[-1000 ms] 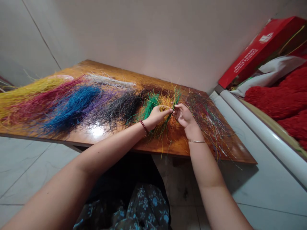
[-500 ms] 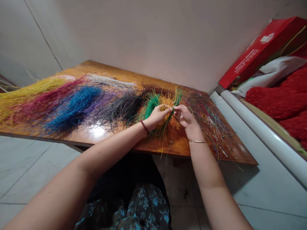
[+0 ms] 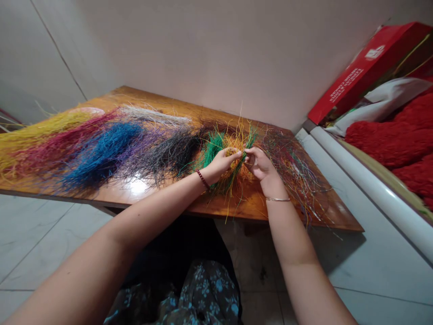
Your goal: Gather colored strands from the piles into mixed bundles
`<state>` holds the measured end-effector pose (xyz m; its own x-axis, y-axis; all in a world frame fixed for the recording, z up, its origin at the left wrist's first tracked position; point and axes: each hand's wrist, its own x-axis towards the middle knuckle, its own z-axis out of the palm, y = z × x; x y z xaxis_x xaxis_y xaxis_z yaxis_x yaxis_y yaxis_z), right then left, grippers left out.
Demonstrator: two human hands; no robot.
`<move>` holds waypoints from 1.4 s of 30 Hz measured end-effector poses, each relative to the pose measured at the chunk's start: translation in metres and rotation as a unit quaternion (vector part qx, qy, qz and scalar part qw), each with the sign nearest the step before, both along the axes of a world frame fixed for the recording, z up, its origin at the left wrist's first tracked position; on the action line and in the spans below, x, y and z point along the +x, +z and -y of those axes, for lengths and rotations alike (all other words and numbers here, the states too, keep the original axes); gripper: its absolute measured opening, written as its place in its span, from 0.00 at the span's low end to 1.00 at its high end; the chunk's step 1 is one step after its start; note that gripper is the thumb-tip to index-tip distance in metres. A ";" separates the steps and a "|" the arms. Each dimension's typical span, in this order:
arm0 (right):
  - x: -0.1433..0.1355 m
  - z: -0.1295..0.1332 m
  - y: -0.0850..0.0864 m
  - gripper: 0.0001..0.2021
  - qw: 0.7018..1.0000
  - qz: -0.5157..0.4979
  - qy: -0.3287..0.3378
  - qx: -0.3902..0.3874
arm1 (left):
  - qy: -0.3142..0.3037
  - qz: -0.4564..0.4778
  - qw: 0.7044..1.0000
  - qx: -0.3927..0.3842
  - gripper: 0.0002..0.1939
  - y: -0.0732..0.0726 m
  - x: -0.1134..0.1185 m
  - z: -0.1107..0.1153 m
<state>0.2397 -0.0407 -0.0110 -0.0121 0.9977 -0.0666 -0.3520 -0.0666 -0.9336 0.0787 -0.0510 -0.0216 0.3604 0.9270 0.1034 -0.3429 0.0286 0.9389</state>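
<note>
Green and yellow strands [image 3: 249, 142] stick up in a loose bunch over the brown wooden surface [image 3: 253, 205], right where the 2 hands nearly meet. The right hand [image 3: 259, 163] pinches the green ones with its thumb and finger, the other fingers curled in. The left hand [image 3: 221, 164] has its thumb and finger tips close together just beside them, but they look too small to tell what they hold. A green pile [image 3: 212, 149], a black pile [image 3: 174, 151] and a blue pile [image 3: 108, 151] lie to the left
</note>
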 end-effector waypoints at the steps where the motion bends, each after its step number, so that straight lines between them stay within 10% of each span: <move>1: 0.000 0.000 0.000 0.14 1.000 0.002 0.000 -0.002 | -0.006 0.008 1.000 0.003 0.08 -0.002 0.000 -0.002; 17: -0.003 0.002 0.003 0.10 1.000 -0.012 -0.001 -0.015 | -0.021 0.072 0.992 -0.096 0.04 -0.007 0.001 -0.008; 42: -0.005 0.006 0.008 0.08 1.000 -0.001 0.008 -0.020 | 0.001 0.040 0.999 -0.031 0.09 -0.004 0.000 -0.006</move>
<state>0.2345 -0.0472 -0.0033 -0.0287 0.9939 -0.1063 -0.3525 -0.1095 -0.9294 0.0788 -0.0454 -0.0255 0.3507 0.9336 0.0740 -0.4164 0.0846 0.9052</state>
